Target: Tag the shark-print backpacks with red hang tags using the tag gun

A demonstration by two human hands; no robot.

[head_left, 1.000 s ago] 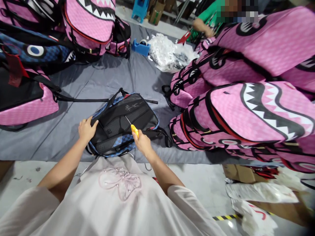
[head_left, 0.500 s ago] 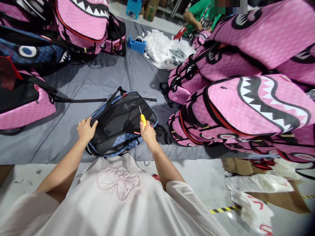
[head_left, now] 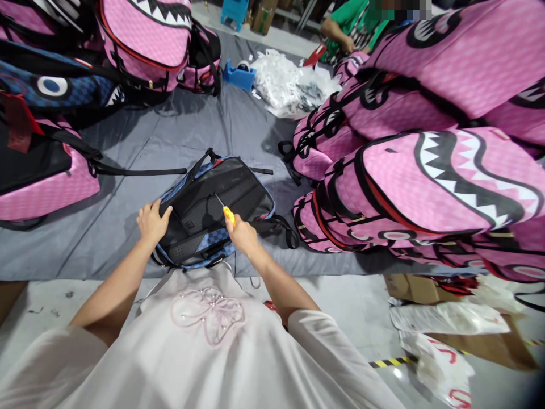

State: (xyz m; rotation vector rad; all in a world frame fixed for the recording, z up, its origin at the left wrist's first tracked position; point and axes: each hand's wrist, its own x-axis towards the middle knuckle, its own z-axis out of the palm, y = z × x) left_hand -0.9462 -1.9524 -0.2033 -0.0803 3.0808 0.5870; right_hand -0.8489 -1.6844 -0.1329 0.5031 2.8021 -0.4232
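Observation:
A blue-checked backpack (head_left: 251,190) lies with its black padded back up on the grey cloth (head_left: 179,136) in front of me. My left hand (head_left: 151,222) grips its near left edge, fingers curled over the padding. My right hand (head_left: 242,234) is closed round a small tool with a yellow handle (head_left: 229,215) and a thin metal tip. The tip points up and left over the backpack's back panel. The backpack's black straps trail off to the right and to the left.
Pink shark-mouth backpacks (head_left: 430,187) are piled high at the right and more lie at the far left (head_left: 145,40). A blue tape dispenser (head_left: 239,74) and white plastic bags (head_left: 289,85) sit at the back. Another person in green (head_left: 353,28) works beyond. Cardboard and bags (head_left: 447,329) lie on the floor.
My right hand has drawn the yellow-handled tool back left and lower over the backpack after swinging right. My left hand has stayed on the backpack's edge.

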